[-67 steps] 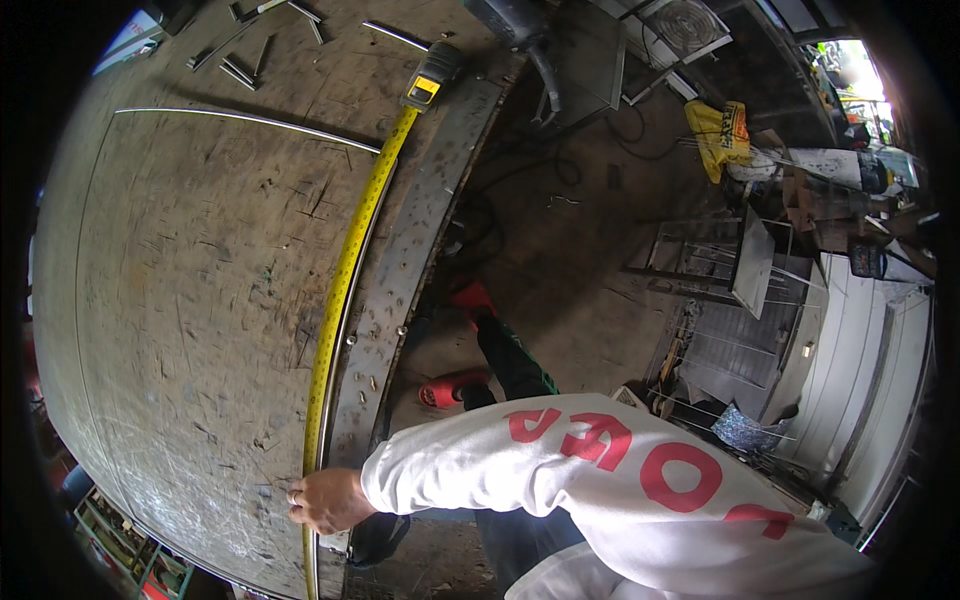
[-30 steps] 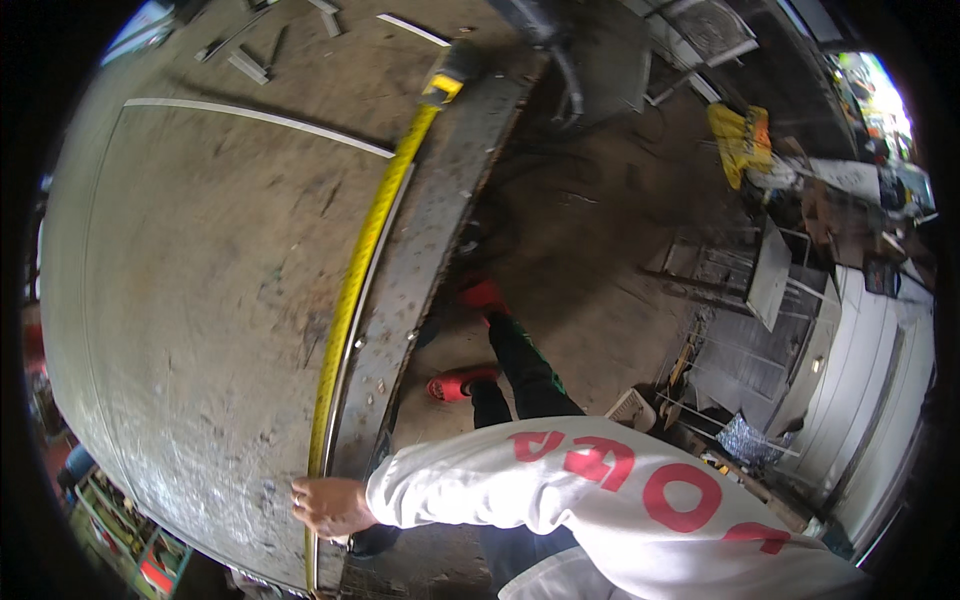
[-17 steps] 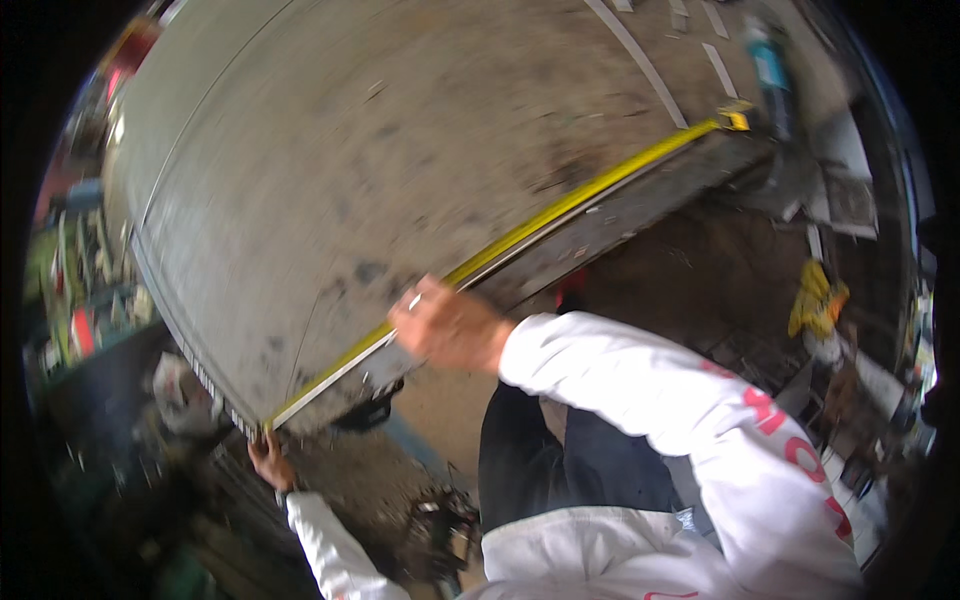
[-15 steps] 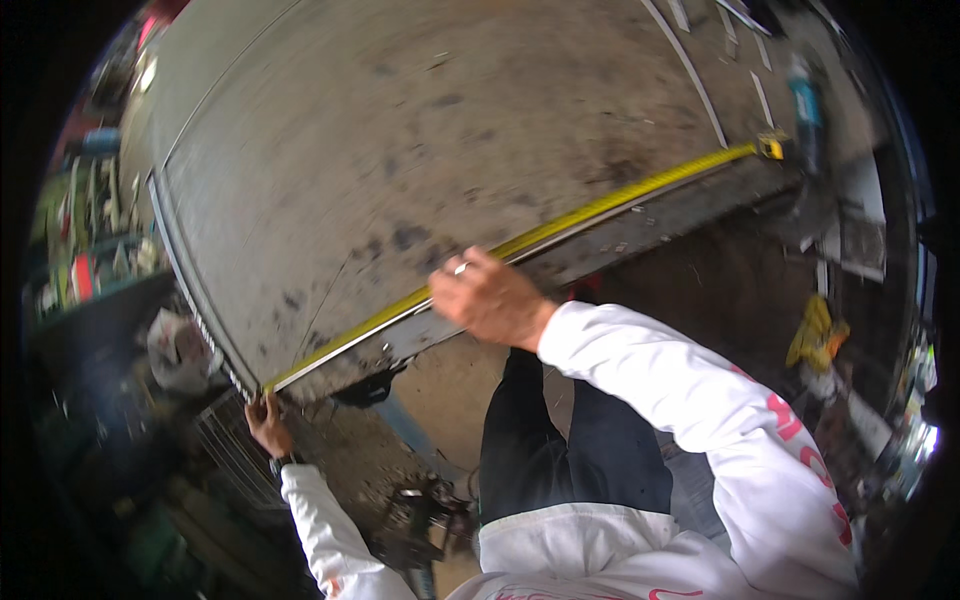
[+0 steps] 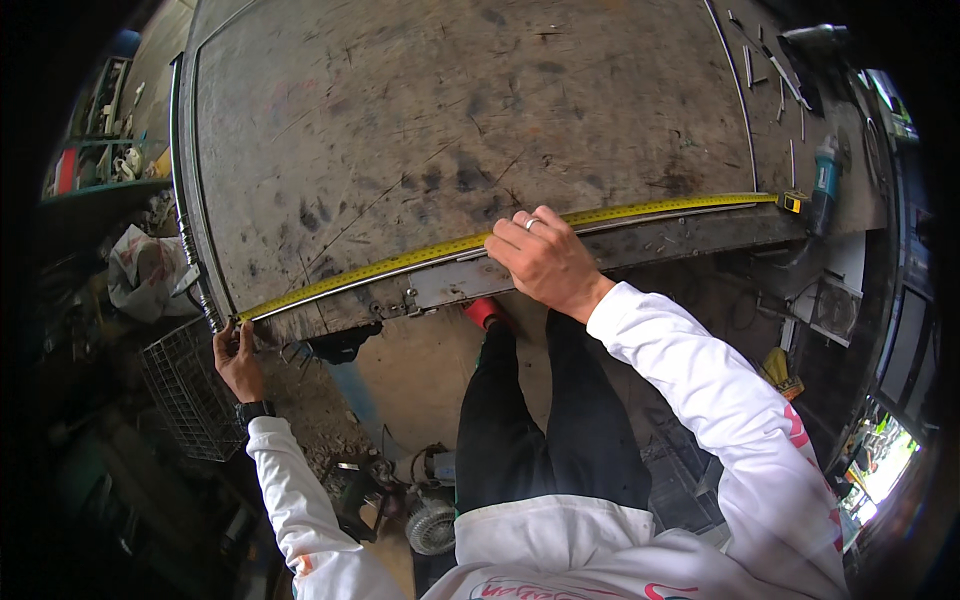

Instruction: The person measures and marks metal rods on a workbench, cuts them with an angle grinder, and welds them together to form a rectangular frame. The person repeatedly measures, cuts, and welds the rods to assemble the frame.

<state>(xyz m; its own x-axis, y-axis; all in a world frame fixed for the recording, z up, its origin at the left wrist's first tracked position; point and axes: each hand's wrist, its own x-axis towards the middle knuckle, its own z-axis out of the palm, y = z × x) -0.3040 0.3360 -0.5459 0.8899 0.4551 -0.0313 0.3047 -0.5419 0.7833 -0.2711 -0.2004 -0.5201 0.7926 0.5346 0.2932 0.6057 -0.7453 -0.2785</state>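
A yellow tape measure blade (image 5: 400, 260) runs along the near edge of the worktop, from the left corner to its case (image 5: 791, 203) at the right. At that left corner, my left hand (image 5: 238, 365) pinches the blade's end between thumb and fingers. My right hand (image 5: 550, 265) is closed over the blade near its middle, a ring on one finger; its palm side is hidden. Beside the blade, on my side, lies a thin metal rod (image 5: 385, 274). Whether the right fingers also grip this rod, I cannot tell.
The scratched worktop (image 5: 380, 120) has thin metal strips along its sides. A teal angle grinder (image 5: 825, 180) stands past the tape case, with offcuts (image 5: 780, 100) behind it. A wire basket (image 5: 190, 390) and a plastic bag (image 5: 145, 270) are at left. A motor (image 5: 430, 520) is below.
My view has turned, levelling the worktop edge. The right hand has moved rightward along the blade. The left hand stays at the corner with the tape end.
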